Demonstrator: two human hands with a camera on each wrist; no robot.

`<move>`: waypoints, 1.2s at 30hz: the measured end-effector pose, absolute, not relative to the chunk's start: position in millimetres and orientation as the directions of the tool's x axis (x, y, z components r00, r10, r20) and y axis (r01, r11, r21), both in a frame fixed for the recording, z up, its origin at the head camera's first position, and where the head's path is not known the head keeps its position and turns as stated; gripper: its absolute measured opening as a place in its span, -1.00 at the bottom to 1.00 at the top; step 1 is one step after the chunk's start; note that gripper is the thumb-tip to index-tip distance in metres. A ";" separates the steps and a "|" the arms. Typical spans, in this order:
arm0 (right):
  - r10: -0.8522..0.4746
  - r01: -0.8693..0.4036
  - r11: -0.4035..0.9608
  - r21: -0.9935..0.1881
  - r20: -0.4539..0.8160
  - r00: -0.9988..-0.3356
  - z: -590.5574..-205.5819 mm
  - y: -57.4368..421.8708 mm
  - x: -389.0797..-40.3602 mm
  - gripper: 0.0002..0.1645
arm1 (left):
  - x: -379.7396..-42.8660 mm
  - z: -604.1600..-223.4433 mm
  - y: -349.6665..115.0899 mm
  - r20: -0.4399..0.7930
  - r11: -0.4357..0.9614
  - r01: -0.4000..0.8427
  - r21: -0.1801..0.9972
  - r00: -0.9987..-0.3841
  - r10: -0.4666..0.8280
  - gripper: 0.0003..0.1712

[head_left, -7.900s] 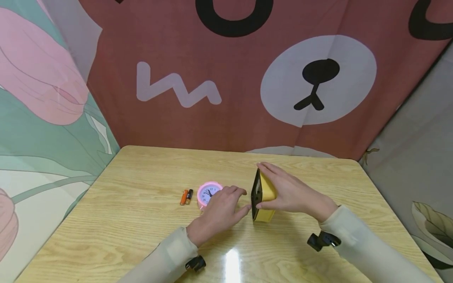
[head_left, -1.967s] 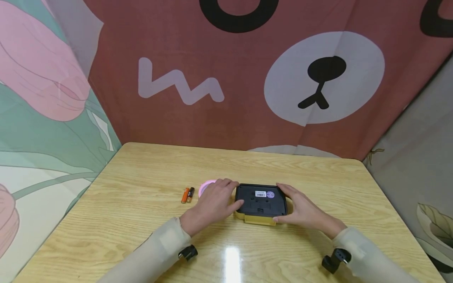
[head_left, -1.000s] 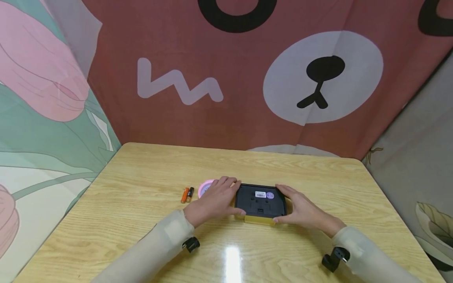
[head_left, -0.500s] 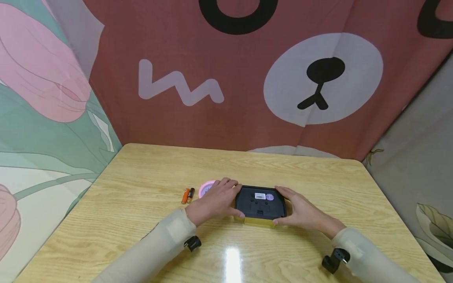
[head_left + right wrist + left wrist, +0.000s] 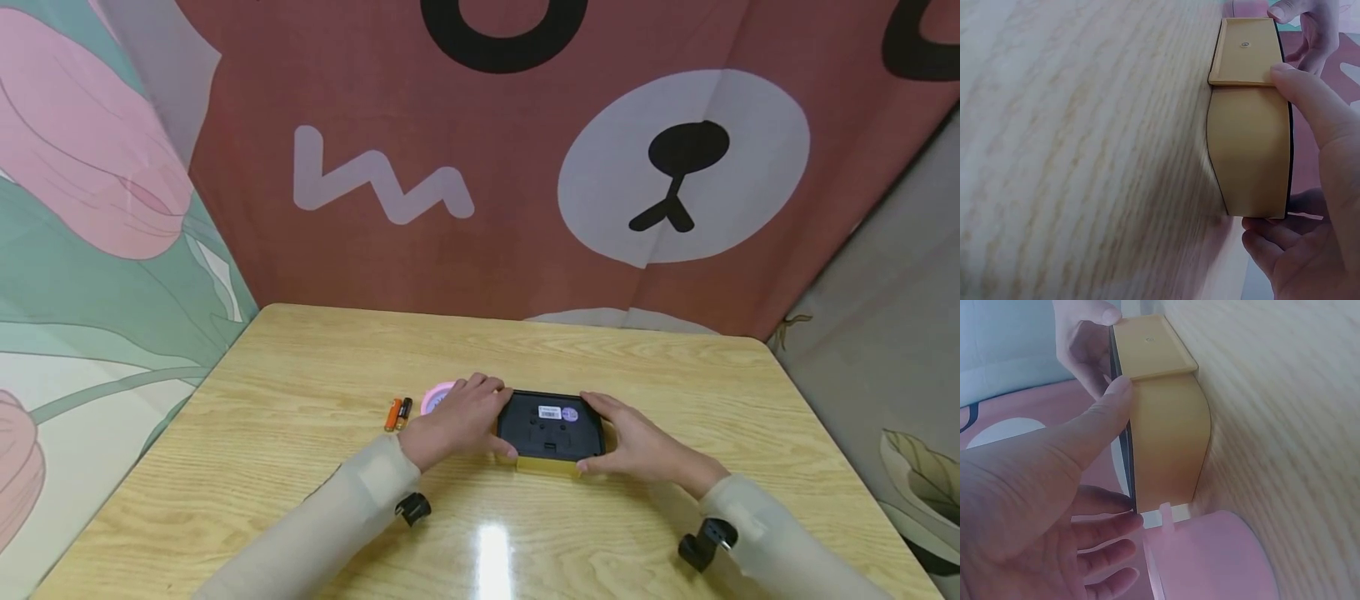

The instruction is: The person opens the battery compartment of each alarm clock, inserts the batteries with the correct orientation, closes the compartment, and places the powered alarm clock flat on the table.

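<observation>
Far L: floral cloth (image 5: 90,167), pink bloom + green leaves. Next, L sleeve (image 5: 315,525), beige, coming in from near side, w/ small black device (image 5: 412,508) at wrist. Beyond it on the wood-grain table (image 5: 322,367), 2 batteries side by side: orange battery (image 5: 393,415) on L, black battery (image 5: 404,412) w/ coppery near end on R. Just R of those, pink clock (image 5: 435,395), mostly hidden behind L hand (image 5: 459,421). L wrist cam: clock's pink side is just beside the box's L end; can't tell if touching.

L hand grips L end of yellow box (image 5: 551,427): thumb on near edge, index at far corner, other fingers extended past it toward clock. Box is on table, approx mid, R of clock, black face up w/ white barcode label + round purple sticker; near side has raised yellow panel w/ small round mark.

R hand (image 5: 637,442) grips R end, thumb on near edge, fingers bent round far corner. Then R sleeve (image 5: 780,533), also beige, w/ black device at wrist. Far side: red-brown cloth (image 5: 510,250) w/ bear face. Far R: grey cloth (image 5: 892,317) w/ leaf print.
</observation>
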State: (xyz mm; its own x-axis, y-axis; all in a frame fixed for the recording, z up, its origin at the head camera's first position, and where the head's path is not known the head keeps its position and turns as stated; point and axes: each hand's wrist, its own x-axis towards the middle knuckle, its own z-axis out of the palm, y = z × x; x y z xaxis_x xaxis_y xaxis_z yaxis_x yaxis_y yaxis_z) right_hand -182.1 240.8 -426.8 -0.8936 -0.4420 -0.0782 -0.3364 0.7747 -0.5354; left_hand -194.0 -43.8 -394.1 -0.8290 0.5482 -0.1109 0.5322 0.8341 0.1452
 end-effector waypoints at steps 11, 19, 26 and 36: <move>-0.473 -0.369 0.749 -0.550 -0.055 -0.879 -426.9 242.5 -193.7 0.40 | -200.9 -389.3 -40.6 -0.139 0.844 0.518 0.137 -0.834 0.534 0.14; -0.473 -0.348 0.745 -0.569 -0.084 -0.877 -425.4 243.4 -196.5 0.41 | -204.7 -389.4 -39.5 -0.165 0.851 0.500 0.157 -0.837 0.522 0.18; -0.478 -0.344 0.734 -0.586 -0.085 -0.874 -424.9 244.2 -199.3 0.39 | -207.9 -389.0 -39.0 -0.178 0.853 0.487 0.186 -0.837 0.517 0.16; -0.461 -0.316 0.739 -0.594 -0.105 -0.881 -427.6 245.1 -203.3 0.40 | -211.7 -388.8 -37.5 -0.185 0.856 0.464 0.228 -0.843 0.506 0.13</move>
